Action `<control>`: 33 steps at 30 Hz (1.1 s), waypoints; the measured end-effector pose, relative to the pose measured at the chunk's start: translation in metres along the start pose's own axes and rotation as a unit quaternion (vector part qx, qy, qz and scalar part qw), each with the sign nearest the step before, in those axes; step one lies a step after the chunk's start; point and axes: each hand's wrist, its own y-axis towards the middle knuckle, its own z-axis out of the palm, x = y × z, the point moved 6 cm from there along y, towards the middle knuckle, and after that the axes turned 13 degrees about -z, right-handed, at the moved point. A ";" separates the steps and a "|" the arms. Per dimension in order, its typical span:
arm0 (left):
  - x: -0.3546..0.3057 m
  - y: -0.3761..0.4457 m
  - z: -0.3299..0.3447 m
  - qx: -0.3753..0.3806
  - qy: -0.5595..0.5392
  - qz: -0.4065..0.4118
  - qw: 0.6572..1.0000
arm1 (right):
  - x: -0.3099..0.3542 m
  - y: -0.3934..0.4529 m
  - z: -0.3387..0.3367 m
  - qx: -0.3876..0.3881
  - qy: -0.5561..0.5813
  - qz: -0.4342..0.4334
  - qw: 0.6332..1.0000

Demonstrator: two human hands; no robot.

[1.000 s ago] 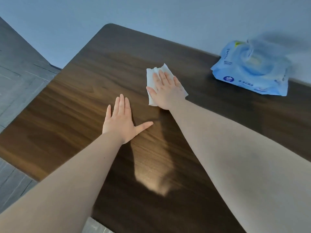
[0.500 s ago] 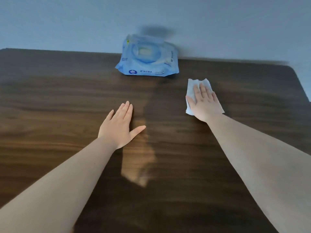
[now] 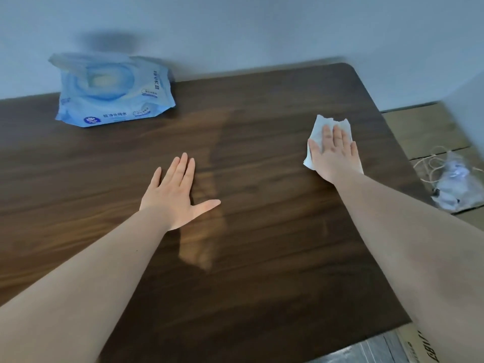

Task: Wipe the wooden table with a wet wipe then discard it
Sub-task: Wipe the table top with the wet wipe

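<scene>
Currently logged: my right hand (image 3: 334, 155), fingers together and flat, pressing the wet wipe (image 3: 318, 132) onto the wooden table (image 3: 262, 258) near its far right corner; left hand (image 3: 174, 193) flat, fingers close, thumb splayed, bracing mid-table. To wipe well I'd keep the palm flat, overlap strokes and run right to the edge (the near half looks unwiped, though I can't be sure). Against the earlier frames, the wipe sits further right, well apart from the blue wipes pack (image 3: 112, 91); left hand unmoved.
</scene>
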 end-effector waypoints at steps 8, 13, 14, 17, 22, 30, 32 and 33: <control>-0.001 -0.007 -0.002 0.001 -0.017 -0.010 1.000 | 0.009 -0.039 0.007 0.015 0.021 0.032 0.999; 0.022 -0.031 -0.002 -0.015 -0.039 -0.032 0.999 | 0.080 -0.061 0.020 0.013 0.009 -0.049 0.999; 0.033 -0.036 -0.002 -0.014 -0.041 -0.042 0.998 | 0.099 -0.064 0.024 0.015 0.005 -0.069 0.997; 0.077 -0.054 0.003 -0.007 -0.054 -0.090 0.995 | 0.166 -0.074 0.037 0.016 -0.004 -0.139 0.990; 0.173 -0.098 0.027 0.007 -0.074 -0.184 0.980 | 0.297 -0.094 0.060 0.039 -0.014 -0.258 0.965; 0.328 -0.190 0.088 0.052 -0.084 -0.348 0.932 | 0.467 -0.141 0.086 0.037 -0.046 -0.394 0.917; 0.360 -0.211 0.101 0.062 -0.102 -0.395 0.911 | 0.501 -0.152 0.094 0.034 -0.052 -0.422 0.904; 0.372 -0.219 0.107 0.064 -0.112 -0.409 0.903 | 0.517 -0.157 0.097 0.032 -0.054 -0.435 0.898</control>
